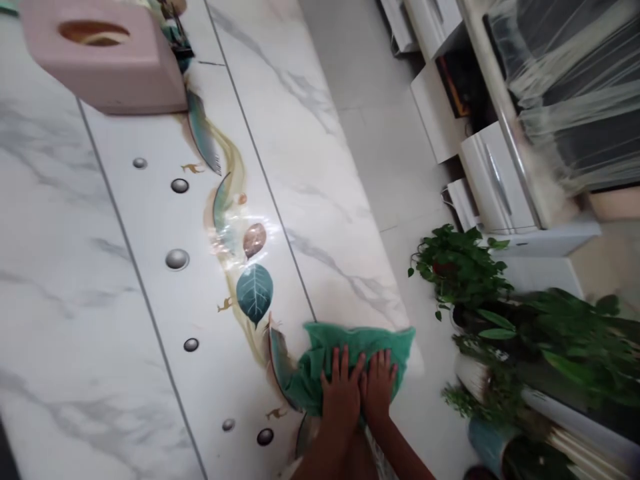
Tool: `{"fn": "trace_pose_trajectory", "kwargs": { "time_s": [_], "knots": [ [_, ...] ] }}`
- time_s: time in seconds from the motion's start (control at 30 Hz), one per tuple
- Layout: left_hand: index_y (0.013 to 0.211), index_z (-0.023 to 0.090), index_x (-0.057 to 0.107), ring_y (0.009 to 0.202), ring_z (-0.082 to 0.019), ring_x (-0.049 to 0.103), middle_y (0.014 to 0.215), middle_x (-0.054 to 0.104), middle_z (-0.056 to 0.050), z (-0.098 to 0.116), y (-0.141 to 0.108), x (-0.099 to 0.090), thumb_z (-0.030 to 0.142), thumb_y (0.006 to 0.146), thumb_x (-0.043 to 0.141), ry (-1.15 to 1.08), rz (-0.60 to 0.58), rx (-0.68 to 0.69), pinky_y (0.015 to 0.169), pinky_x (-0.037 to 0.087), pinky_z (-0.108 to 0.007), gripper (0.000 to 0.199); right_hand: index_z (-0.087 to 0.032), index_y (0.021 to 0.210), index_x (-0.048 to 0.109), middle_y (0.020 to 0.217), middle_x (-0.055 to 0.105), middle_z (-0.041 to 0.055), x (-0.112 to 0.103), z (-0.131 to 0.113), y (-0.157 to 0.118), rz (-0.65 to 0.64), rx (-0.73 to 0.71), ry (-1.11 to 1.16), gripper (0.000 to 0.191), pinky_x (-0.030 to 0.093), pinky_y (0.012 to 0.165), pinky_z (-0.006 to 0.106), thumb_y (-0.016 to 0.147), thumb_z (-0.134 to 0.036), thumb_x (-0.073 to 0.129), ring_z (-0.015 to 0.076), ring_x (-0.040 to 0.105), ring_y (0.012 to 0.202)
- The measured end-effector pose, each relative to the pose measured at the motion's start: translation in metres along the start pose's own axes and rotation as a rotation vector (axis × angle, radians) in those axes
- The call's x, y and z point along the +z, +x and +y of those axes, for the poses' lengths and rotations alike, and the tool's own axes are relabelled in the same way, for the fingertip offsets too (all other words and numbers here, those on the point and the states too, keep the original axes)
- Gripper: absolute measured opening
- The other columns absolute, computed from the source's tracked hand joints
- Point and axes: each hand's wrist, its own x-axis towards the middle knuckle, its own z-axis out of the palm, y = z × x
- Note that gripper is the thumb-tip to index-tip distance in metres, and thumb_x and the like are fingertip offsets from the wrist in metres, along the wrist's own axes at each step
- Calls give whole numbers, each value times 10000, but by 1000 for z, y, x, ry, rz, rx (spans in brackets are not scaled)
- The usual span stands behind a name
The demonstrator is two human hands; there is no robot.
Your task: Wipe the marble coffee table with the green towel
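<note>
A green cloth (357, 337) lies on the marble-patterned table top (330, 220), near its right-hand edge. Both hands press down on it side by side. My left hand (343, 383) rests flat with its fingers spread over the middle of the cloth. Beside it, my right hand (379, 383) is also flat, its fingers stretched out toward the cloth's far edge. The two hands touch or nearly touch at the thumbs. On its left side the cloth is bunched into folds, while the right corner is spread out near the table edge.
A pink tissue box (115, 67) stands at the table's upper left, with small items behind it. Leaf and dot patterns decorate the surface. Past the right edge are the tiled floor (350, 87), potted plants (460, 267) and a white cabinet (497, 177) below a plastic-covered dark panel (580, 87).
</note>
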Motion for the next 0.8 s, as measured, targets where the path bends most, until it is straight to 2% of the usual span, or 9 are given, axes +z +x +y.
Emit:
{"fn": "trace_pose_trajectory", "kwargs": {
  "time_s": [0.1,0.17,0.23,0.3,0.37,0.47,0.57,0.67,0.8],
  "knots": [
    [1515,520,551,1461,-262,551,1624,494,-7,-20,-6,-1,381,1015,461,21,53,110,1151,570,-518,527,-441,1529,580,1569,580,128,24,-8,-11,100,-24,45,717,345,1194,744,836,-503,408,334,303,1602],
    [1533,508,534,1483,-281,526,1654,449,-25,-30,18,-27,362,1033,435,24,63,181,1150,568,-554,531,-488,1560,518,1663,479,21,22,-35,11,157,-48,68,758,299,1262,699,810,-506,406,287,202,1643],
    [1572,438,510,1514,-323,485,1691,386,-63,-42,60,-69,330,1059,387,23,95,174,1134,555,-636,538,-433,1619,453,1719,383,-9,11,-85,50,156,-108,56,776,257,1304,667,850,-488,369,261,154,1663],
    [1620,348,461,1571,-344,395,1740,279,-104,-62,116,-124,315,1084,344,40,191,72,1145,509,-691,549,-260,1676,398,1736,345,72,-4,-160,100,128,-236,3,754,235,1321,650,944,-422,322,280,157,1667],
    [1644,300,423,1625,-341,283,1774,186,-123,-92,181,-189,340,1106,337,76,315,-26,1239,343,-735,547,-92,1686,352,1758,268,157,-18,-255,155,145,-369,-67,712,167,1327,670,1005,-296,312,331,138,1669],
    [1652,163,379,1664,-326,111,1782,174,-177,-141,270,-284,341,1133,280,134,428,-77,1269,34,-742,557,-62,1709,245,1792,130,148,-35,-394,225,169,-470,-117,689,121,1318,697,1042,-207,340,352,102,1670],
    [1629,86,384,1667,-308,39,1775,198,-195,-172,321,-346,316,1130,307,170,452,-81,1247,-92,-705,556,-71,1722,170,1798,73,149,-45,-479,261,177,-520,-129,695,143,1314,687,1059,-189,341,343,96,1671],
    [1657,136,367,1671,-280,92,1779,186,-174,-173,320,-353,310,1117,352,160,459,-166,1304,-73,-648,567,-49,1716,171,1791,89,185,-47,-490,260,187,-584,-150,662,140,1318,656,1076,-181,273,331,109,1670],
    [1677,112,319,1658,-296,170,1770,185,-139,-156,244,-296,196,1070,261,132,390,-204,1358,100,-602,616,-58,1699,271,1776,173,164,-40,-424,207,131,-766,-186,636,173,1339,595,1083,-214,246,285,147,1669]
  ]
}}
